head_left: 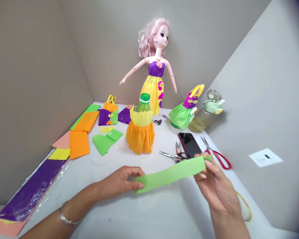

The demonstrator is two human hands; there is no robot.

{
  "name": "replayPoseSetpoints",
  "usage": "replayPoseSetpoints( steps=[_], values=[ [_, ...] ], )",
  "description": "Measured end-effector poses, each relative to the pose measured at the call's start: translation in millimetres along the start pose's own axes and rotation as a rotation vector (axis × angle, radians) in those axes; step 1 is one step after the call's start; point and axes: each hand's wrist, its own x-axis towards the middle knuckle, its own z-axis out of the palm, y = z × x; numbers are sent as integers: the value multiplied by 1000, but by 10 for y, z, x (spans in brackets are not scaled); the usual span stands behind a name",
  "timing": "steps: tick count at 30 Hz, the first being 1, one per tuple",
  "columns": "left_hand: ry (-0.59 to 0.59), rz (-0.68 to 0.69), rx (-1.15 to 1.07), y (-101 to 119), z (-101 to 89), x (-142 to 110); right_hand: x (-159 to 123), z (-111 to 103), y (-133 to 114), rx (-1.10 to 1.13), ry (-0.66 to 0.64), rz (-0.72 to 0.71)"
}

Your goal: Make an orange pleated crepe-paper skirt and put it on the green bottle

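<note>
My left fingers [137, 177] pinch one end of a green crepe-paper strip [170, 174], and my right fingers [201, 176] close on the other, so the strip's long axis runs crosswise between them, rising to the right over the surface [151, 212]. My right hand sits nearer the red-handled scissors [218, 156], palm turned up, while my left reaches across, palm down.

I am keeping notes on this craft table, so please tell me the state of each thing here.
Green crepe paper strip: stretched between both hands.
Left hand: gripping the strip's left end.
Right hand: gripping its right end.
Phone: screen dark.
Water bottle: lid open, tilted.
Doll: upright, dressed.
Green bottle: upright, wearing an orange crepe skirt.
</note>
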Motion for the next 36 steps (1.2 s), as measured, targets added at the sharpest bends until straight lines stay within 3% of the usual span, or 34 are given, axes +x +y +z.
replayPoseSetpoints(
  steps=[2, 7, 11, 15, 21, 26, 32, 36],
  values=[
    [17, -40, 79, 43, -165, -125, -9, -91, 14, -58, 0, -13],
    [215, -46, 279, 8, -526, -399, -106, -238, 153, -240, -78, 95],
    [299, -29, 384, -83, -680, -565, -198, -246, 266, -299, -135, 197],
    [364, -2, 473, -138, -773, -744, -273, -234, 355, -282, -172, 170],
    [476, 29, 508, -298, -789, -901, -367, -243, 499, -689, -362, -56],
    [452, -23, 566, -517, -727, -878, -427, -238, 600, -1032, -570, -134],
    [406, -59, 720, -626, -764, -946, -426, -241, 644, -1165, -608, -178],
    [472, 70, 888, -534, -648, -911, -406, -223, 665, -1195, -603, -164]
  ],
)
